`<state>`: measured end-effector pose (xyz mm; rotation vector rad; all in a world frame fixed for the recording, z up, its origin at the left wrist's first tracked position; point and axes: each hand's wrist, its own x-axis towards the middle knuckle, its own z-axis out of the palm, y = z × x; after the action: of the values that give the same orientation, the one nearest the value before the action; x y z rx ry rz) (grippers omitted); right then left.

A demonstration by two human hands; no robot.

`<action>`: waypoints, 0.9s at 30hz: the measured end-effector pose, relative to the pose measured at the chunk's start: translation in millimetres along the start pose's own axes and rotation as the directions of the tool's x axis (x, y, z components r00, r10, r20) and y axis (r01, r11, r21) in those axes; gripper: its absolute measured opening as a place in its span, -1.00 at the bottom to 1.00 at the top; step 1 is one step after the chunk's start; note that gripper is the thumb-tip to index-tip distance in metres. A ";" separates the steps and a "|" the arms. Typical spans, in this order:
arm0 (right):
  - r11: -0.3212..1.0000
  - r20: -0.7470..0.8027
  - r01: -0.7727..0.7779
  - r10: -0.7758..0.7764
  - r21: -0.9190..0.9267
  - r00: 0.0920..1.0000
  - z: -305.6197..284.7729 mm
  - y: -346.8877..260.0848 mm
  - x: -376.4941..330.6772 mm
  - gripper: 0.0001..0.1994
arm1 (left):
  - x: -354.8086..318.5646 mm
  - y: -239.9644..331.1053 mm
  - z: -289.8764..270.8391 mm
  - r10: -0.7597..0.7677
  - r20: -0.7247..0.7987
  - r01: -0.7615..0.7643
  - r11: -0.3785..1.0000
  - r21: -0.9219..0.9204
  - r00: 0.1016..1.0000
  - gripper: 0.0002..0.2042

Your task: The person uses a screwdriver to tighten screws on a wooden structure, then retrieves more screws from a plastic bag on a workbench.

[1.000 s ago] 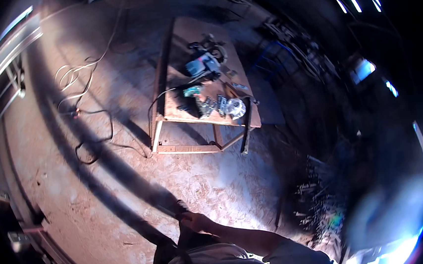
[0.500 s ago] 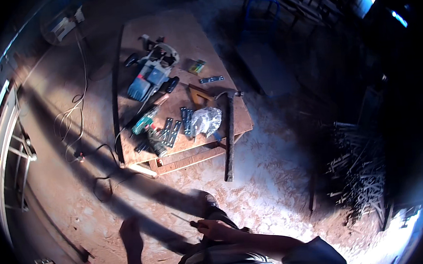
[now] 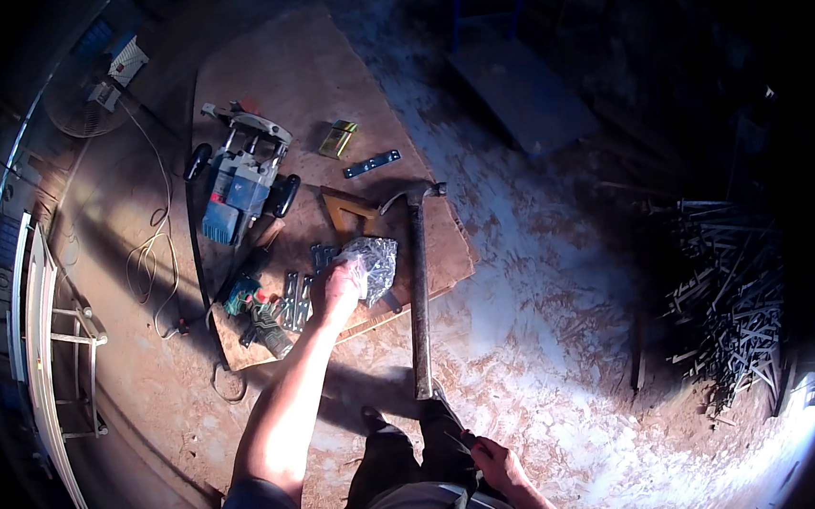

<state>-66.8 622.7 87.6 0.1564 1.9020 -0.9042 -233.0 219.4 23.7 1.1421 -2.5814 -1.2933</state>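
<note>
My left hand reaches over the near part of a wooden table. Its fingers are closed at the left side of a crinkled clear plastic bag; what is in the bag cannot be made out. Low by my thighs, my right hand is wrapped round a screwdriver with a thin shaft. Left of the bag lie several dark metal hinges and a green and black power drill. A hammer rests right of the bag, its handle jutting past the table's near edge.
The table also bears a blue router, a wooden try square, a small yellow-green box and another hinge. A blue platform trolley stands beyond. Scrap strips lie right; a cable trails left.
My left hand has moved forward from beside my body to the plastic bag. My right hand, still holding the screwdriver, has shifted right and down. The table sits nearer in view.
</note>
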 end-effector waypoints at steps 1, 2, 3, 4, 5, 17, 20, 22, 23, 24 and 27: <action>0.999 -0.032 0.048 -0.047 0.013 0.998 1.0 7.7 2.7 -0.61 | 3.7 -3.7 3.0 0.078 -0.025 -0.081 0.987 -0.139 0.997 -0.66; 0.999 -0.028 0.014 -0.013 0.036 1.000 -0.7 10.7 6.1 -0.61 | 7.5 -5.0 4.4 0.074 -0.027 -0.077 0.986 -0.146 0.997 -0.66; 0.998 -0.026 -0.023 0.024 0.059 0.999 -3.6 7.2 6.7 -0.61 | 10.7 -2.4 5.4 0.070 -0.026 -0.073 0.985 -0.154 0.997 -0.66; 0.995 -0.022 -0.058 0.060 0.081 0.998 -5.4 5.2 7.8 -0.62 | 13.2 -0.2 6.4 0.066 -0.027 -0.069 0.984 -0.162 0.997 -0.66; 0.995 -0.024 -0.055 0.057 0.086 0.998 -4.6 7.6 10.9 -0.62 | 12.8 0.5 6.8 -0.077 0.006 0.075 0.938 -0.339 0.997 -0.63; 0.997 -0.032 0.015 -0.012 0.073 0.999 1.6 21.1 35.8 -0.63 | 30.1 -3.2 6.3 0.076 0.137 -0.129 0.891 0.436 0.988 -0.76; 0.994 -0.027 0.003 0.000 0.110 1.000 2.4 28.4 38.4 -0.64 | 15.0 21.2 1.7 0.056 0.144 -0.100 0.943 0.317 0.988 -0.75; 0.992 -0.003 -0.009 0.010 0.129 1.000 -2.6 17.7 34.8 -0.65 | 14.0 15.2 -2.2 0.091 0.179 -0.150 0.925 0.349 0.980 -0.73; 0.994 -0.002 -0.013 0.014 0.106 1.000 -4.5 14.8 33.4 -0.65 | 13.6 12.7 -3.6 0.108 0.198 -0.176 0.914 0.365 0.974 -0.72; 0.996 -0.001 -0.016 0.016 0.085 1.000 -6.1 12.2 32.7 -0.65 | 15.2 9.5 -4.3 0.130 0.218 -0.205 0.906 0.370 0.967 -0.73; 0.993 0.012 -0.074 0.074 0.088 0.997 -6.5 9.8 32.9 -0.66 | 20.8 -3.1 -3.3 0.221 0.167 -0.267 0.903 0.337 0.961 -0.77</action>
<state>-83.5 625.1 57.0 0.2740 1.8374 -0.9374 -245.2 202.9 17.9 0.7495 -3.0217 -0.8931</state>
